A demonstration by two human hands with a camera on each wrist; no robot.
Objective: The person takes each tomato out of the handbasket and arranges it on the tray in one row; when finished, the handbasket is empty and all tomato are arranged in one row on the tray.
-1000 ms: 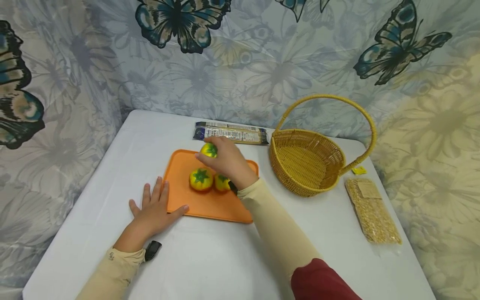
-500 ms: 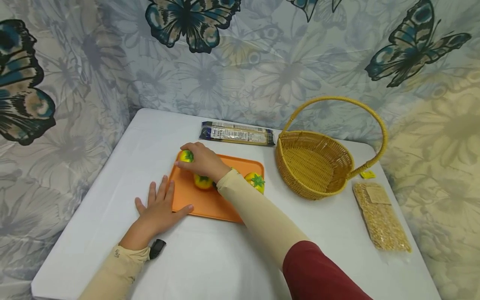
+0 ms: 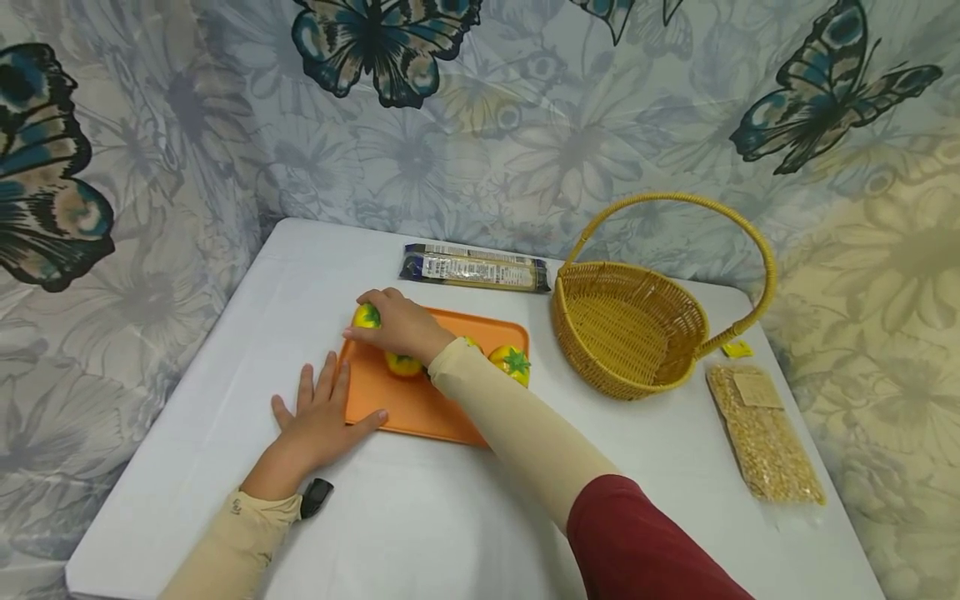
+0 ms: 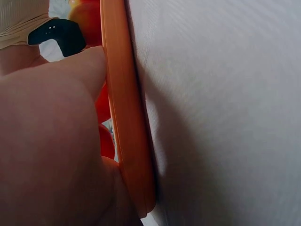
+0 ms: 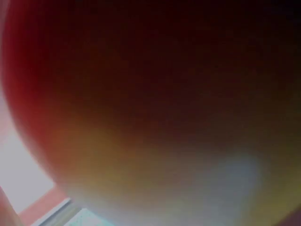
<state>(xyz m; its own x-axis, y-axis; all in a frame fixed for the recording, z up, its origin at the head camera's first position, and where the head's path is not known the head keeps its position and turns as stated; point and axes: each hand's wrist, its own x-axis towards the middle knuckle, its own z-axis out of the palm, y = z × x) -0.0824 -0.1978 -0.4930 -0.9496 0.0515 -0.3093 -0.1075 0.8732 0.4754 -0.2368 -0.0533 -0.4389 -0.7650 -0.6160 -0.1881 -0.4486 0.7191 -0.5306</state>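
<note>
My right hand [image 3: 401, 323] grips a round yellow-and-red tomato [image 3: 366, 316] with a green star-shaped top, at the back left corner of an orange tray [image 3: 420, 408]. Below that hand, a second tomato [image 3: 403, 365] sits on the tray, partly covered. A third tomato [image 3: 512, 362] lies at the tray's right side, and a yellow bit of another [image 3: 471, 342] shows behind the sleeve. With fingers spread, my left hand [image 3: 315, 429] rests at the tray's front left corner; its thumb touches the rim [image 4: 124, 117] in the left wrist view. A blurred tomato surface [image 5: 94, 141] fills the right wrist view.
A wicker basket [image 3: 622, 329] with a tall handle stands right of the tray. Behind the tray lies a long printed packet [image 3: 476, 268]. At the table's right edge are a bag of yellow grains [image 3: 765, 433] and a small yellow item [image 3: 737, 349].
My right hand has moved left across the tray with the tomato, to the back left corner, and barely shifts in the last half second. The left hand stays at the tray corner.
</note>
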